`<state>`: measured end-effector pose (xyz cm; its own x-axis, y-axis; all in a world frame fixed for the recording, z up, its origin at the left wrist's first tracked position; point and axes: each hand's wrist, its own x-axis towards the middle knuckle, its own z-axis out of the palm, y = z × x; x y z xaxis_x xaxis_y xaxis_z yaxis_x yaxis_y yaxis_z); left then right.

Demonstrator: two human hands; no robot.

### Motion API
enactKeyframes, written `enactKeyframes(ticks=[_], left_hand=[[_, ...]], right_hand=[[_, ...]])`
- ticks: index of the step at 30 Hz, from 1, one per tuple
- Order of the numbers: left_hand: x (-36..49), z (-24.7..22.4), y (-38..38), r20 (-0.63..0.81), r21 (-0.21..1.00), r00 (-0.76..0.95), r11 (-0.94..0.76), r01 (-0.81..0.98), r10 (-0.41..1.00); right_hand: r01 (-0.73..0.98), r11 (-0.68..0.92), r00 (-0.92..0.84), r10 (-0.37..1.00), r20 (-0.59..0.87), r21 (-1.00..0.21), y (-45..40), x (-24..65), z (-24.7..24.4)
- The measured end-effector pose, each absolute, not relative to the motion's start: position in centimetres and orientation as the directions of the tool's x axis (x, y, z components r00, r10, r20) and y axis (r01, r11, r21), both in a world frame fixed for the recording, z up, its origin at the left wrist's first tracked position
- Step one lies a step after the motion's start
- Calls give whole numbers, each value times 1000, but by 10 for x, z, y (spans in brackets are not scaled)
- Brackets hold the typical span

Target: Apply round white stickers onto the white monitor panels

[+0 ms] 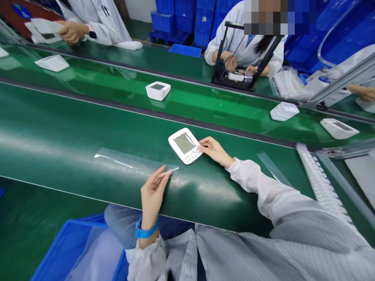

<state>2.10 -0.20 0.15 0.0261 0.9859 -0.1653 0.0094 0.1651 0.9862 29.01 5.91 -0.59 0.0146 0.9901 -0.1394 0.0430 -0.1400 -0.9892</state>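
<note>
The left hand pinches 1 end of a clear plastic strip between thumb and fingers; the right hand grips the lower right edge of the white device (its grey screen faces up), which lies on the green table, just beside the dark rail

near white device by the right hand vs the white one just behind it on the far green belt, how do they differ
The near device has the right hand at its edge; no hand touches the far device.
The near device shows round-cornered buttons beside its screen; on the far device none can be made out.
The near device shows mostly its face, the far device also its deep side walls.
Both are white with a grey screen.
</note>
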Motion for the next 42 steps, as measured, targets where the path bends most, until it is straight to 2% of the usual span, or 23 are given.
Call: enactKeyframes(ticks=[4,9,11,13,15,17,19,22,25,27,28,30,31,33,37,42], left_hand=[[24,4,0,-149,989,42,148,26,988],[38,14,-11,-62,995,87,55,81,994],[48,17,-23,-37,994,121,24,104,992],[62,19,-37,-24,988,193,-5,151,981],[77,19,-52,-20,981,345,-48,188,938],[91,19,-65,-42,978,560,-81,192,828],[103,17,-74,-73,979,741,-93,180,667],[110,11,-80,-92,983,864,-96,159,495],[111,4,-79,-95,986,887,-80,146,453],[110,1,-78,-97,987,882,-69,144,461],[109,0,-78,-96,987,881,-68,144,463],[109,-1,-78,-94,987,883,-75,144,460],[109,-1,-78,-95,986,884,-77,146,458],[108,-1,-79,-100,986,884,-77,151,456],[107,-2,-78,-113,984,882,-71,162,458],[104,-2,-78,-113,988,875,-42,150,471]], right_hand=[[149,-47,-3,999,-48,-988,58,289,-8],[176,-7,-14,1000,-10,-984,54,289,-9],[252,70,48,995,85,-965,42,286,-2],[261,127,33,990,140,-957,22,280,10],[94,27,-112,994,17,-995,-1,273,24],[-99,-180,-267,952,-148,-979,-21,270,37],[-184,-269,-284,935,-211,-945,-35,279,50],[-126,-144,-25,990,-142,-982,-55,321,70],[115,-116,392,918,-62,-987,-80,390,77],[276,-273,551,831,-81,-921,-101,440,72],[373,-368,623,779,-64,-852,-112,465,67],[569,-556,750,653,105,-605,-134,507,55],[587,-647,792,585,177,-487,-145,524,50],[490,-796,871,457,179,-356,-162,549,43],[355,-860,932,356,68,-366,-180,567,35],[316,-852,948,292,123,-418,-183,572,44]])
